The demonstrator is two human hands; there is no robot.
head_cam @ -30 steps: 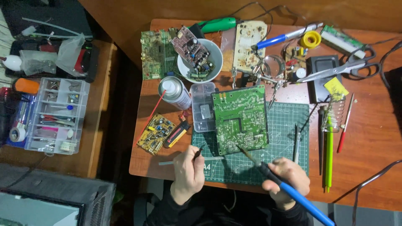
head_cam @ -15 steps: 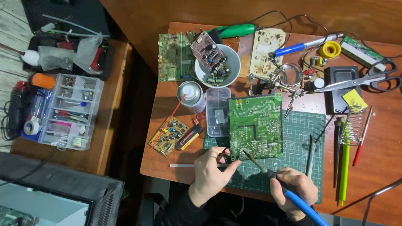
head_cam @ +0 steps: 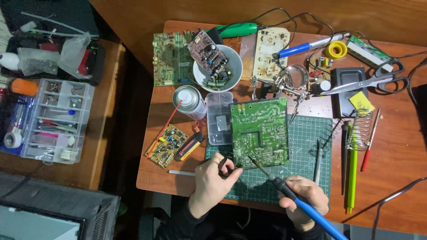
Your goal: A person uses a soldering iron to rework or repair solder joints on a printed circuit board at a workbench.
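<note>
Green board (head_cam: 260, 132) lying flat on the cutting mat (head_cam: 307, 178), solder side up, pale traces and loads of shiny joints all over it. Near edge just past the fingertips of both hands.

Left hand (head_cam: 212, 180) parked on the mat right at the board's near left corner, fingers curled tight around something small and dark. Can't tell what it is, too hidden by the knuckles. Fingertips just about touching the board's corner.

Right hand (head_cam: 304, 200) below the board's near right corner, wrapped shut around the blue handle of a soldering iron (head_cam: 284, 189). Iron angled up and left, tip landing on the board's near edge, close to the left fingers.

Around the board:
- clear plastic box (head_cam: 219, 118) touching its left edge
- spray can (head_cam: 189, 101) with a red straw further left of that
- small yellow board (head_cam: 165, 146) and a dark pen-like tool (head_cam: 189, 147) off its lower left
- white bowl (head_cam: 218, 66) full of parts beyond its far left corner, another board sticking out of it
- helping-hands clamp with magnifier (head_cam: 289, 82) right past its far edge
- scissors (head_cam: 369, 82) and a yellow solder reel (head_cam: 336, 49) well off to its far right
- coiled iron stand (head_cam: 358, 129) and green and red pens (head_cam: 352, 173) to its right, off the mat
- compartment organizer (head_cam: 55, 120) way off to its left on the other table
</note>
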